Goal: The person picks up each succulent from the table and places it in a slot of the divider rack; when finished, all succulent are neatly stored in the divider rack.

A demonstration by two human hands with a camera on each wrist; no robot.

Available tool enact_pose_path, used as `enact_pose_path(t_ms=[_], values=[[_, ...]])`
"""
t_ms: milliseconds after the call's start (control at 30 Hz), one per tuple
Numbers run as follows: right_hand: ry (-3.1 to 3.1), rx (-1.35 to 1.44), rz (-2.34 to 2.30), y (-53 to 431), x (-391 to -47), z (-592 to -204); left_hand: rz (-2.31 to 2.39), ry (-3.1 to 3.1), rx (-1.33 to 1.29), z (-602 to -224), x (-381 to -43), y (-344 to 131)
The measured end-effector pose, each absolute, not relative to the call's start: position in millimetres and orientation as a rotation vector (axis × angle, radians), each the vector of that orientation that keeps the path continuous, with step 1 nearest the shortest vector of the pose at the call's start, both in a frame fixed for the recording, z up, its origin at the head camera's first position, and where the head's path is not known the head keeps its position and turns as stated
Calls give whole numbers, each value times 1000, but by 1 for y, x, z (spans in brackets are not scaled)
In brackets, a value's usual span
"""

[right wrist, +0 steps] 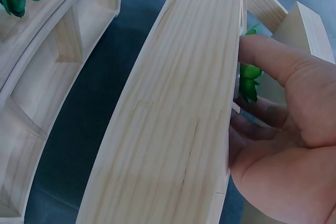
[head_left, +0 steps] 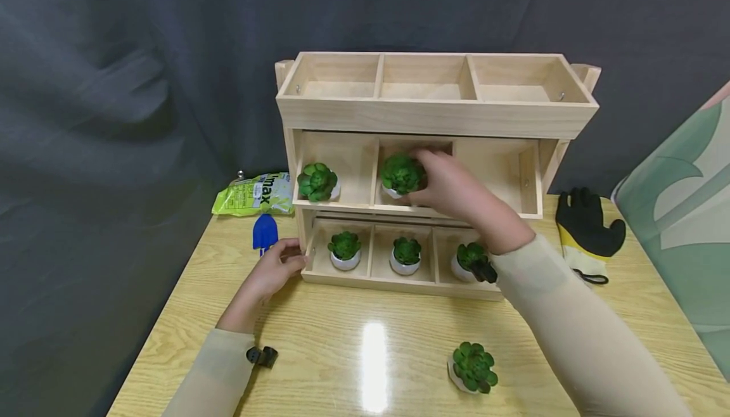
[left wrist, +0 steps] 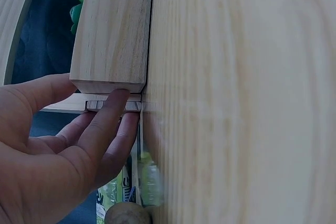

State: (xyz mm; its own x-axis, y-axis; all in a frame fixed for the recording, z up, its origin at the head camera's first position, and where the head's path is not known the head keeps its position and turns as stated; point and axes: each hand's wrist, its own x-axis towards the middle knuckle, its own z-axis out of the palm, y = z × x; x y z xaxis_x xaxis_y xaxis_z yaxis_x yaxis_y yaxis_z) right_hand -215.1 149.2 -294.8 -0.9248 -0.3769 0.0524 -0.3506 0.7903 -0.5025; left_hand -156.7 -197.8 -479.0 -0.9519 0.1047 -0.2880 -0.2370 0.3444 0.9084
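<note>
A three-tier wooden planter shelf (head_left: pixel 436 116) stands at the back of the table. With thumb and fingers, my right hand (head_left: pixel 447 182) grips the small white pot of a green succulent (head_left: pixel 401 173) in the middle tier's centre compartment. Another potted succulent (head_left: pixel 317 182) sits in that tier's left compartment. At the bottom tier's left end, my left hand (head_left: pixel 276 271) holds the shelf's wooden corner (left wrist: pixel 107 66), thumb and fingers against it. The bottom tier bears a succulent in each compartment: left (head_left: pixel 345 247), centre (head_left: pixel 407 253) and right (head_left: pixel 469 262), the last partly behind my right wrist.
One more potted succulent (head_left: pixel 473 367) stands at the table's front right. A green bag (head_left: pixel 253 195) and a blue toy shovel (head_left: pixel 265 232) lie left of the shelf. On the right lies a black and yellow work glove (head_left: pixel 587 233). A dark curtain (head_left: pixel 142 119) hangs behind.
</note>
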Motion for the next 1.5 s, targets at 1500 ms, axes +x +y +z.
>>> enact_pose_path(t_ms=[1500], values=[[2876, -682, -1110, 224, -117, -294, 1651, 2317, -101, -478, -154, -197]])
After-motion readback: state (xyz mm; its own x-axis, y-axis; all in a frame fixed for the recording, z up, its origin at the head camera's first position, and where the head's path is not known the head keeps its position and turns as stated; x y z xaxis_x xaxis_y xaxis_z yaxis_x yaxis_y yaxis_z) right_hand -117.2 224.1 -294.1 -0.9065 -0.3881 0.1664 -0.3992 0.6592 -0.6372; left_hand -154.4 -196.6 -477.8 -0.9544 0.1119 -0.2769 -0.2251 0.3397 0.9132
